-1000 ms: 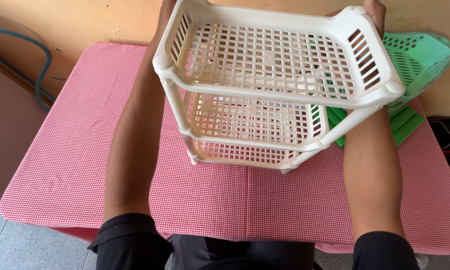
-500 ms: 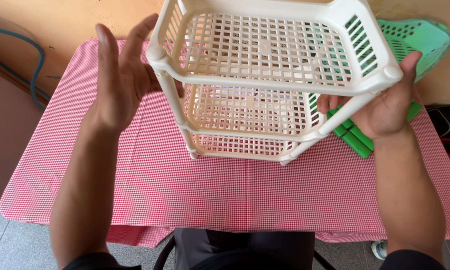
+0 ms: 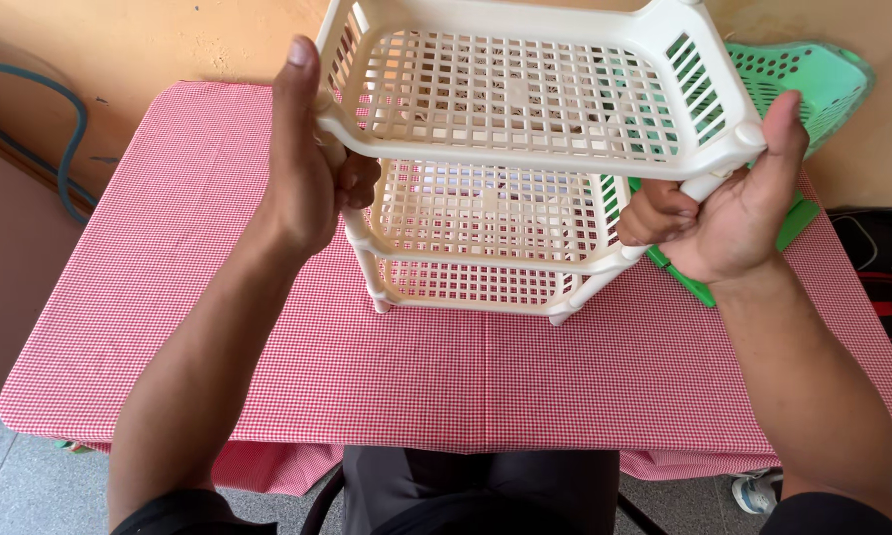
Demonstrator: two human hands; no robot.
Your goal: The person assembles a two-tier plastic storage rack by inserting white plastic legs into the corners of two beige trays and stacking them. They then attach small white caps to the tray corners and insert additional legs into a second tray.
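A cream plastic three-tier rack [image 3: 505, 149] with lattice shelves stands on the red-and-white checked tablecloth [image 3: 168, 297]. My left hand [image 3: 307, 168] grips the front left post just under the top shelf, thumb up along the corner. My right hand [image 3: 719, 213] is wrapped around the front right post below the top shelf, thumb against the corner cap. The rack's lower feet rest on the cloth near the table's middle.
Green plastic basket parts [image 3: 813, 79] lie behind the rack at the right, against the orange wall, with green flat pieces [image 3: 684, 277] beside my right hand. A blue hose [image 3: 69, 139] runs along the wall at left. Dark items [image 3: 882, 258] sit off the table's right edge.
Both hands left the top shelf's far corners, opened beside the rack, then closed on the two front posts. The rack settled lower on the table.
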